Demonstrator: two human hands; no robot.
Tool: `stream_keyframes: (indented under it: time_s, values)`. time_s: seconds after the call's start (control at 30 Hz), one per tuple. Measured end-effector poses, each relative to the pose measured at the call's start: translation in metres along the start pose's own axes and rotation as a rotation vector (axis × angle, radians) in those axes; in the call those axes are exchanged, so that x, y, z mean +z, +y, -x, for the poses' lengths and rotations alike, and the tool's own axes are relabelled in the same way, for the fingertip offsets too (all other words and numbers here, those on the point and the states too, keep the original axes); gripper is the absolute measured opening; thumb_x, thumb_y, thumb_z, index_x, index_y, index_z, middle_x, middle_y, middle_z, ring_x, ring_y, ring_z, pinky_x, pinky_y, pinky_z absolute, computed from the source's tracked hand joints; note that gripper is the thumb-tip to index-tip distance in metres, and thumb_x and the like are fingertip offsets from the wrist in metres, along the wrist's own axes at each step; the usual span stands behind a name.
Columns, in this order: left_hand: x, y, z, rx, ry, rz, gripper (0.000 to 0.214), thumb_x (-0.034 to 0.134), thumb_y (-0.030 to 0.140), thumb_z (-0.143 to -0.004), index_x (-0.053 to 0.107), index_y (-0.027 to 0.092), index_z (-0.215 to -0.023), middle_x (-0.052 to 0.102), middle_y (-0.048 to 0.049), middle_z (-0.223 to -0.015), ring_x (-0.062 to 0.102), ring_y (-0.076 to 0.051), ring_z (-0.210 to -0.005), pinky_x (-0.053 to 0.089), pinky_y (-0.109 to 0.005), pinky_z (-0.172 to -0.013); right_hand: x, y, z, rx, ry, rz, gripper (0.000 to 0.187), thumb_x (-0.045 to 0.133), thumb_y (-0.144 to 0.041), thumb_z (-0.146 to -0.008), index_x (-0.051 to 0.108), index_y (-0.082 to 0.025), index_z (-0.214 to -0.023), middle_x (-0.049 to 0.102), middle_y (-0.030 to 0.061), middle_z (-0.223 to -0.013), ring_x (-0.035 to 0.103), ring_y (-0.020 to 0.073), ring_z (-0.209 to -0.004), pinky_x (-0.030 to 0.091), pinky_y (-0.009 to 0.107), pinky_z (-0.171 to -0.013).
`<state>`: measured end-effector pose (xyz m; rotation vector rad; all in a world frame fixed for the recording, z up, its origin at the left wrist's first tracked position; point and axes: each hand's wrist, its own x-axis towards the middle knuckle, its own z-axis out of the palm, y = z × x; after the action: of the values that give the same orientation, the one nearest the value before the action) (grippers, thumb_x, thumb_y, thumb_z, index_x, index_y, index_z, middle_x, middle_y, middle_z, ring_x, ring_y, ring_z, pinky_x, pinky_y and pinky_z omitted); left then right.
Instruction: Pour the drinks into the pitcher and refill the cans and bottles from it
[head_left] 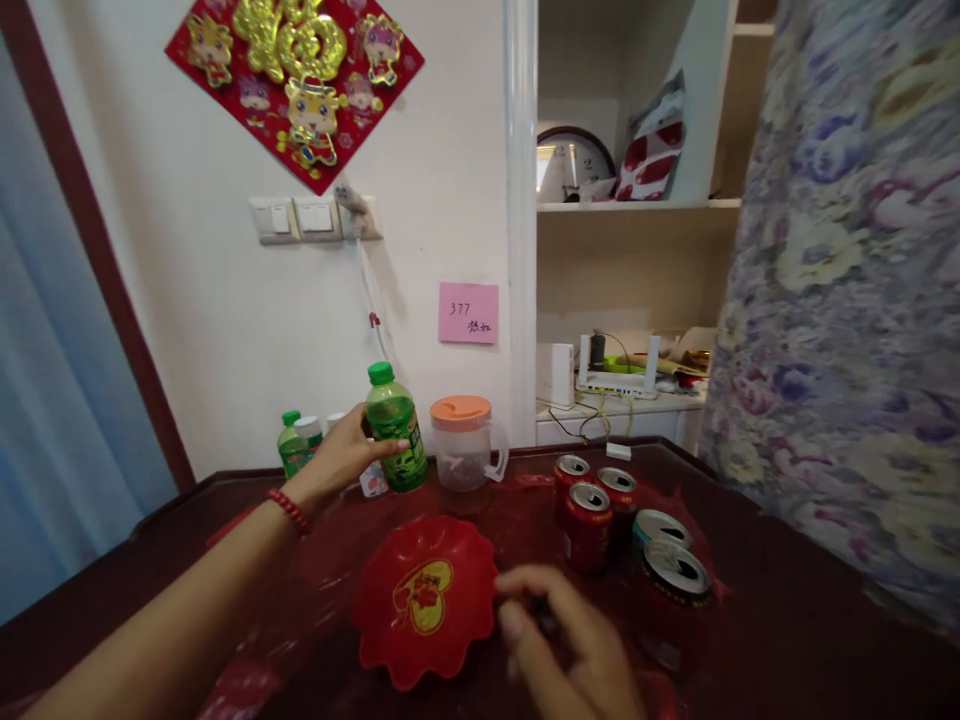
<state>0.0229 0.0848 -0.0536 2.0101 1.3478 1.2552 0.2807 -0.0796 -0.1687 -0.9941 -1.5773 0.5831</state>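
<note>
My left hand, with a red bead bracelet on its wrist, is closed round a green drink bottle. The bottle is upright with its green cap on, left of a clear pitcher with an orange lid. My right hand is at the right rim of a red scalloped dish that bears a yellow heart print. Its thumb and index finger are apart with nothing seen between them. Whether a fingertip touches the rim, I cannot tell.
Several opened drink cans stand on the right of the dark red table. Behind my left forearm are a smaller green bottle and white-capped containers. A white router sits on the shelf behind; a floral curtain hangs right.
</note>
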Motion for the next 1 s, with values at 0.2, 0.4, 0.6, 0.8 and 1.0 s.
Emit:
stream_keyframes:
  time_s: [0.2,0.4,0.6,0.8,1.0]
  values:
    - [-0.004,-0.059,0.005,-0.078,0.07,0.001,0.059,0.08,0.037,-0.065,0.058,0.014,-0.115,0.072,-0.0096,-0.108,0.067,-0.028,-0.097,0.052,-0.043,-0.089,-0.01,-0.001,-0.089,0.143,0.062,-0.004,0.044,0.055,-0.054,-0.088,0.062,-0.019,-0.112,0.069,0.0102,-0.11,0.065,0.0231,-0.099,0.05,0.035,-0.087]
    - [-0.004,-0.084,0.013,-0.091,0.091,-0.047,0.06,0.082,0.037,-0.063,0.059,0.016,-0.113,0.071,-0.0087,-0.108,0.066,-0.031,-0.102,0.05,-0.045,-0.091,0.017,0.061,-0.173,0.214,0.229,0.161,0.06,0.062,-0.059,-0.073,0.063,-0.013,-0.111,0.063,0.0215,-0.124,0.059,0.0318,-0.114,0.042,0.044,-0.1]
    - [-0.011,-0.093,0.021,-0.072,0.072,0.022,0.058,0.08,0.036,-0.066,0.057,0.017,-0.116,0.071,-0.0082,-0.109,0.067,-0.031,-0.102,0.052,-0.045,-0.091,0.048,0.101,-0.211,0.361,0.278,-0.033,0.06,0.059,-0.082,-0.063,0.055,-0.023,-0.061,0.058,0.0035,-0.054,0.059,0.0227,-0.057,0.048,0.035,-0.058]
    - [-0.016,-0.093,0.034,-0.142,0.036,0.119,0.06,0.08,0.034,-0.065,0.055,0.018,-0.116,0.072,-0.0107,-0.113,0.068,-0.031,-0.103,0.054,-0.041,-0.088,0.071,0.105,-0.211,0.401,0.377,-0.342,0.061,0.066,-0.08,-0.06,0.046,-0.023,-0.053,0.04,-0.0066,-0.042,0.037,0.01,-0.038,0.032,0.026,-0.039]
    - [-0.021,-0.089,0.038,-0.15,0.034,0.144,0.069,0.082,0.032,-0.063,0.051,0.018,-0.123,0.07,-0.0103,-0.117,0.067,-0.031,-0.105,0.054,-0.041,-0.09,0.061,0.063,-0.216,0.313,0.55,-0.527,0.058,0.074,-0.071,-0.059,0.04,-0.024,-0.054,0.033,-0.0106,-0.041,0.03,0.0068,-0.039,0.027,0.023,-0.037]
